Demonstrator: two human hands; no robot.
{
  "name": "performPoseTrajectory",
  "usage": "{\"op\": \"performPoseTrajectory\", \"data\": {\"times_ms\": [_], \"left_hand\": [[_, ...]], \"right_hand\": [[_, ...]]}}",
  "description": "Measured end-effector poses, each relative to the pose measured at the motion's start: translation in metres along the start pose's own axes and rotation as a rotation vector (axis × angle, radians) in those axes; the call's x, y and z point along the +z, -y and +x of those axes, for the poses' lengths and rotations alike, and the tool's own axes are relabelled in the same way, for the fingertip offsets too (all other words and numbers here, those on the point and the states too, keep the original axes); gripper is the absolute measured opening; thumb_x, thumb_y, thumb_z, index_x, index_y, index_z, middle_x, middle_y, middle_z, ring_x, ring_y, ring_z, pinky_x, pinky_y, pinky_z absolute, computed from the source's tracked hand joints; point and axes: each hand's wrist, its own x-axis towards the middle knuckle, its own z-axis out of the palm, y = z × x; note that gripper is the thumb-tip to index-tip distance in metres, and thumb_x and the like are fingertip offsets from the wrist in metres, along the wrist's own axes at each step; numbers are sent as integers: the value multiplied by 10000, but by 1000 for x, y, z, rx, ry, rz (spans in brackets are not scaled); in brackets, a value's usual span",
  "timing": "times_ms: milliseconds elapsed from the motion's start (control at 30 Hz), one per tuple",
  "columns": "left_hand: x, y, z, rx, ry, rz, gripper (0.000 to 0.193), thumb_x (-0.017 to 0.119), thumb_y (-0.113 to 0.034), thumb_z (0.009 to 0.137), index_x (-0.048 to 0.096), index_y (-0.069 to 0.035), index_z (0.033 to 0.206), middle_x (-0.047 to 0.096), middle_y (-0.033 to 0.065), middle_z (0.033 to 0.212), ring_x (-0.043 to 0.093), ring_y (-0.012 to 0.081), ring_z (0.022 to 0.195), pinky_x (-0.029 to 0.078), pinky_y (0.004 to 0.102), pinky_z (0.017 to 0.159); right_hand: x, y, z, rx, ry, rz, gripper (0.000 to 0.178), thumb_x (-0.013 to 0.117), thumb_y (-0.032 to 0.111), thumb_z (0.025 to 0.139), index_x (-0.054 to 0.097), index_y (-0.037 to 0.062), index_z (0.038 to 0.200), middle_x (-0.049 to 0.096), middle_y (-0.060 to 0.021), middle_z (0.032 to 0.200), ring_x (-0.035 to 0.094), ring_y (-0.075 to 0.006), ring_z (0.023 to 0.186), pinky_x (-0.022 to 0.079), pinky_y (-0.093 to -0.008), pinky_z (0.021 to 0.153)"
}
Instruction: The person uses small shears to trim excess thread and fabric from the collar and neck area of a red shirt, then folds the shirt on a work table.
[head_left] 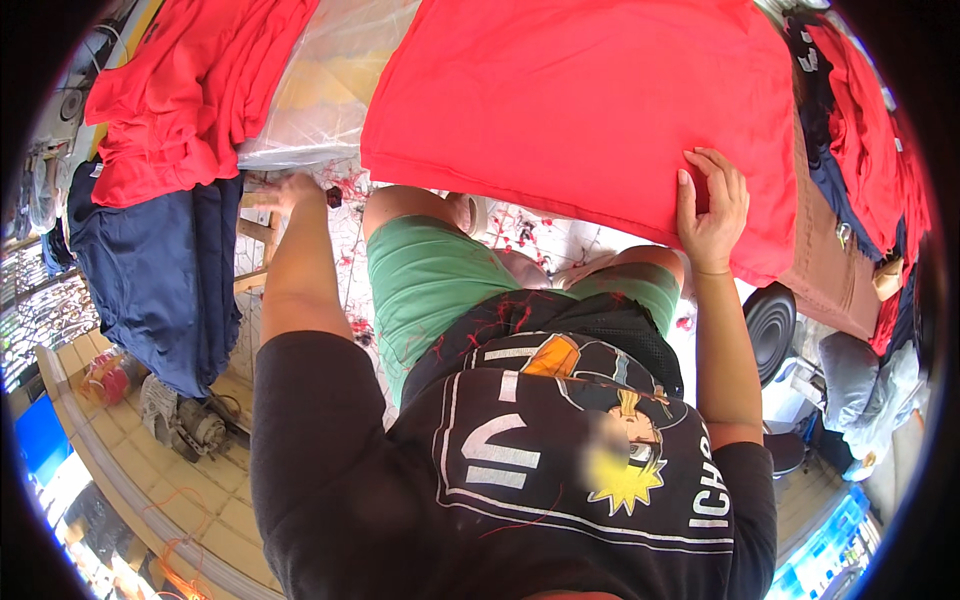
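Note:
A large piece of red fabric (580, 90) lies spread over the table in front of me, its near edge hanging over my knees. My right hand (715, 210) rests on its right part, fingers stretched out and slightly bent, thumb apart. Off to the left, my left hand (298, 188) is low at the near edge of the clear plastic sheet (310, 130), away from the red piece. Its fingers are blurred and partly hidden, so I cannot make out whether it holds anything.
Heaped red garments (200, 95) lie at the far left, with dark blue fabric (155, 270) hanging below. A brown-covered surface (830, 255) and more hanging red clothes (860, 130) are at the right. Below stands a round black object (770, 330). Thread scraps litter the white floor.

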Motion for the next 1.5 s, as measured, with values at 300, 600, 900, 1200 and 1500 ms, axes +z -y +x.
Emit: {"op": "performPoseTrajectory", "data": {"times_ms": [300,600,900,1200,1500], "left_hand": [[-68,-109,-212,1052,246,-483,838,654,-606,749,401,-173,1420,391,94,1471,316,279,1385,301,445,1100],[-103,-145,-231,1290,206,-647,732,671,-464,801,425,-89,1380,426,132,1428,371,307,1336,331,418,1082],[1,96,-23,209,-63,-183,675,641,-433,809,492,-3,1307,500,241,1312,493,380,1200,418,536,947],[69,100,-54,455,490,-435,578,679,-414,805,626,64,1126,653,210,1124,598,317,1104,440,375,950],[-16,28,-76,643,534,-741,443,656,-242,859,605,78,1161,652,199,1143,618,231,1078,448,315,926]], "right_hand": [[3,-2,-2,-5,-13,5,197,671,205,813,666,125,993,640,-20,1063,590,-216,965,415,-333,793],[3,-2,3,-20,-21,30,202,679,218,799,670,125,978,638,-20,1052,595,-217,969,423,-330,772],[-7,-20,-1,10,28,162,195,686,242,799,667,101,933,646,-74,1047,600,-273,979,461,-377,835],[-131,-48,-64,664,805,736,263,641,239,902,654,29,1061,667,-54,951,606,-131,886,470,-304,851],[-156,-50,-129,753,1049,804,404,704,375,830,676,42,1058,678,-99,980,629,-201,908,493,-333,798]]}}
